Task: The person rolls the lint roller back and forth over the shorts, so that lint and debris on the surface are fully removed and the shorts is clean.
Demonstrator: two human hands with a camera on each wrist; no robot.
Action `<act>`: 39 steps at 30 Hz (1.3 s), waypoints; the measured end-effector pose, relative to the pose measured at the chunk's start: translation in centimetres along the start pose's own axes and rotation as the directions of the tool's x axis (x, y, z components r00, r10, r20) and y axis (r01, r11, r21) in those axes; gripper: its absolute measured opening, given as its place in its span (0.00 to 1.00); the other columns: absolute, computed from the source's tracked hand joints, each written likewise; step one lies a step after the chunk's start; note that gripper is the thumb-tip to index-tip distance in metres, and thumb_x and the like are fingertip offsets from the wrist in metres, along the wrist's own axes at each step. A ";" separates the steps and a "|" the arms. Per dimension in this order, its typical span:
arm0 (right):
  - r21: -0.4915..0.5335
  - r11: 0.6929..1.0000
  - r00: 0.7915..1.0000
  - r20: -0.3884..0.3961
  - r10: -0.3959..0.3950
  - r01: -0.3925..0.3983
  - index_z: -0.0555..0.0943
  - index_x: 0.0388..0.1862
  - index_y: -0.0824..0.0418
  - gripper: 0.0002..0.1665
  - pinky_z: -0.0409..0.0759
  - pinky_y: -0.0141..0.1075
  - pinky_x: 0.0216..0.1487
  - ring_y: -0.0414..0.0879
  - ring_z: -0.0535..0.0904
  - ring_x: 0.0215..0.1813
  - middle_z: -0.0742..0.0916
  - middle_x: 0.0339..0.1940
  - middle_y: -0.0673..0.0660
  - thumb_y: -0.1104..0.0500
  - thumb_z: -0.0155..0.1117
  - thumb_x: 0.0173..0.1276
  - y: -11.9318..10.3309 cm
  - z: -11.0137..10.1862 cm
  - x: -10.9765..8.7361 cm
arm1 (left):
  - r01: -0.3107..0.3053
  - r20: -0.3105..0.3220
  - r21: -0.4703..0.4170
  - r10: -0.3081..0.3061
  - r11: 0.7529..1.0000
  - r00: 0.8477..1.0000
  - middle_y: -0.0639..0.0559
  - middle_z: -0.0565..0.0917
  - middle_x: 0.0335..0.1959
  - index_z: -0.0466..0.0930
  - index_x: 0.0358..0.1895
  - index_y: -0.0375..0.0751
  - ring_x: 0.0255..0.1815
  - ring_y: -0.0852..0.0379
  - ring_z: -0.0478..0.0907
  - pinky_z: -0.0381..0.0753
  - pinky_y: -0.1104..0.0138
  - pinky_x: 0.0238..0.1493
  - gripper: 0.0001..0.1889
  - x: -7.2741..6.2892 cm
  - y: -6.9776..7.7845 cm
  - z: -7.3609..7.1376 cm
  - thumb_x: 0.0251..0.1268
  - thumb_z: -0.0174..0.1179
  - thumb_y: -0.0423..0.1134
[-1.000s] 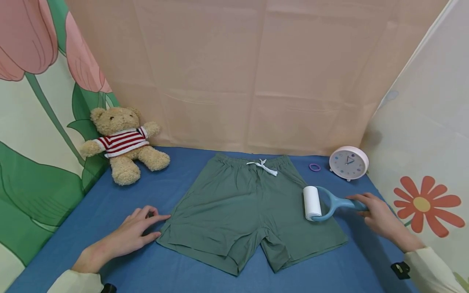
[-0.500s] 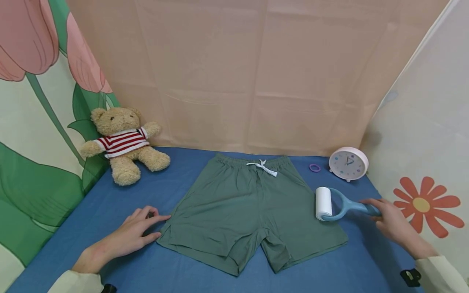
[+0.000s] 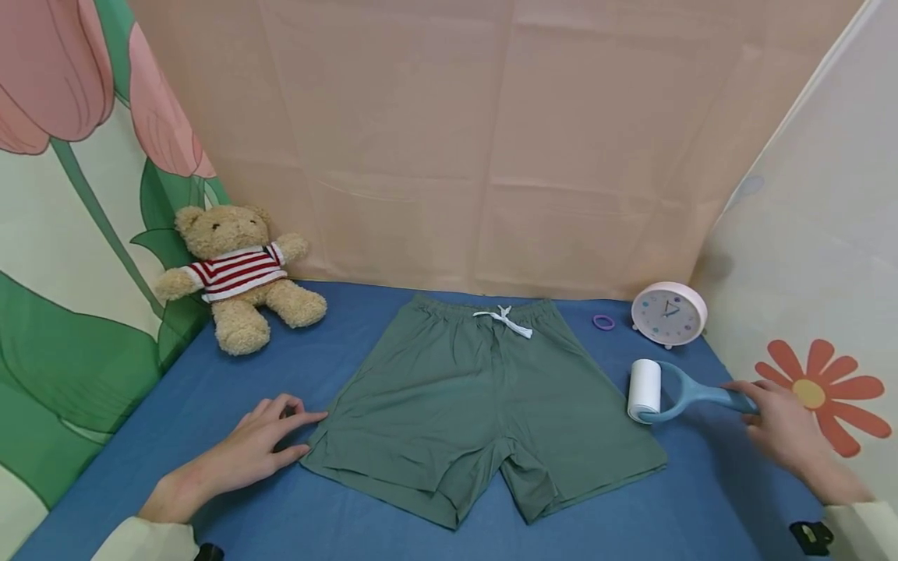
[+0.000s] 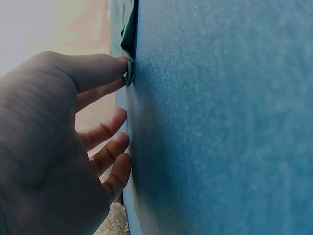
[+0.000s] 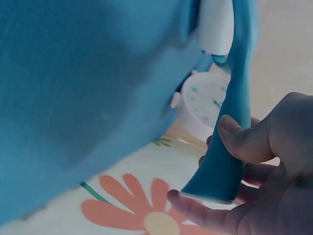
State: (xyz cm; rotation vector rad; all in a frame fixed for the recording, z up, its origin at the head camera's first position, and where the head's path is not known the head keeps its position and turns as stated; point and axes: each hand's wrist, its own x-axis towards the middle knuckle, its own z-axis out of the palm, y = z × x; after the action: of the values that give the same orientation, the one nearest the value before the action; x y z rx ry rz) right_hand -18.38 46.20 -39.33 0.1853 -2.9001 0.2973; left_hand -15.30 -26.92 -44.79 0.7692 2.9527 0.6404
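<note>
Green shorts (image 3: 449, 382) with a white drawstring lie spread flat on the blue cloth. At their left leg, my left hand (image 3: 242, 452) rests with thumb and index finger apart, the tips touching the side edge and hem corner; its other fingers are loosely bent. My right hand (image 3: 786, 428) grips the blue handle of a lint roller (image 3: 645, 389). The roller's white cylinder is at the outer edge of the right leg. In the right wrist view, the thumb lies along the handle (image 5: 227, 142) with the fingers behind it.
A teddy bear (image 3: 238, 273) in a striped shirt sits at the back left. A pink alarm clock (image 3: 669, 315) and a purple ring (image 3: 603, 322) are at the back right. Beige cloth (image 3: 421, 156) hangs behind, with printed walls on both sides.
My right hand has drawn the lint roller rightward across the right leg to the shorts' outer edge. The left hand and the shorts have stayed in place.
</note>
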 end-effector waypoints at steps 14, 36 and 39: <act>0.050 0.998 0.992 -0.122 -0.031 0.037 0.78 0.58 0.76 0.33 0.79 0.66 0.37 0.75 0.75 0.45 0.77 0.50 0.78 0.79 0.73 0.50 -5.6 -1.7 0.6 | 0.008 0.006 0.009 -0.009 1.000 1.000 0.59 0.68 0.50 0.79 0.68 0.54 0.43 0.57 0.60 0.59 0.58 0.39 0.24 0.1 0.0 -0.1 0.70 0.66 0.46; 0.252 0.928 0.961 -0.034 -0.276 0.275 0.82 0.61 0.66 0.27 0.77 0.45 0.38 0.53 0.75 0.42 0.82 0.45 0.61 0.76 0.68 0.62 -22.8 1.7 6.8 | -0.002 0.008 -0.009 0.002 1.000 1.000 0.58 0.68 0.51 0.79 0.68 0.52 0.43 0.57 0.61 0.59 0.58 0.40 0.24 0.1 0.0 -0.2 0.70 0.65 0.47; 0.272 0.921 0.959 -0.023 -0.284 0.279 0.82 0.61 0.64 0.27 0.76 0.43 0.37 0.52 0.74 0.40 0.81 0.43 0.60 0.76 0.67 0.62 -24.8 2.6 7.5 | -0.004 0.008 -0.009 0.004 1.000 1.000 0.59 0.68 0.51 0.79 0.68 0.52 0.43 0.57 0.60 0.59 0.58 0.40 0.24 0.0 0.0 -0.2 0.70 0.65 0.47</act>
State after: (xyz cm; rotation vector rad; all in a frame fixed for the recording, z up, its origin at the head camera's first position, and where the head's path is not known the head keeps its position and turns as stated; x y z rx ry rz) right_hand -22.58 20.76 -35.52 0.6465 -2.7845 0.6435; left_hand -15.36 -27.03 -44.59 0.7747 2.9396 0.6488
